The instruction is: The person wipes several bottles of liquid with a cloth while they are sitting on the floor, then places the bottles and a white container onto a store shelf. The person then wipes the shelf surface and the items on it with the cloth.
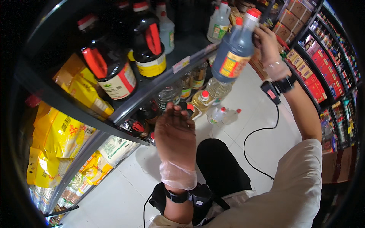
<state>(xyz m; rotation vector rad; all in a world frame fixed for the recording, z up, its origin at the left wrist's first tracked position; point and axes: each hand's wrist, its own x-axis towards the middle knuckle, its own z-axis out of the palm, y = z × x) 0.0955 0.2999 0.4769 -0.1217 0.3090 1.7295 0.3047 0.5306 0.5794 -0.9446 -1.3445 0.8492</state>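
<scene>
My right hand (268, 45), in a clear thin glove, grips a large plastic bottle (232, 58) high on its far side. The bottle has a red cap, bluish dark contents and a yellow-and-red label; a smaller red-capped neck rises beside its own. It is raised near the shelf edge (194, 62), tilted slightly. My left hand (176, 134), also gloved, is palm up with fingers slightly curled and nothing visible in it. Its fingertips overlap a clear bottle (168, 97) on the lower level in view; whether they touch cannot be told.
Dark sauce jugs with red handles (95, 64) and pale bottles (219, 25) stand on the upper shelf. An oil bottle (203, 101) and small red-capped bottles (217, 115) stand low down. Yellow bags (60, 134) fill the left shelves. A black cable (248, 142) hangs from my right wrist.
</scene>
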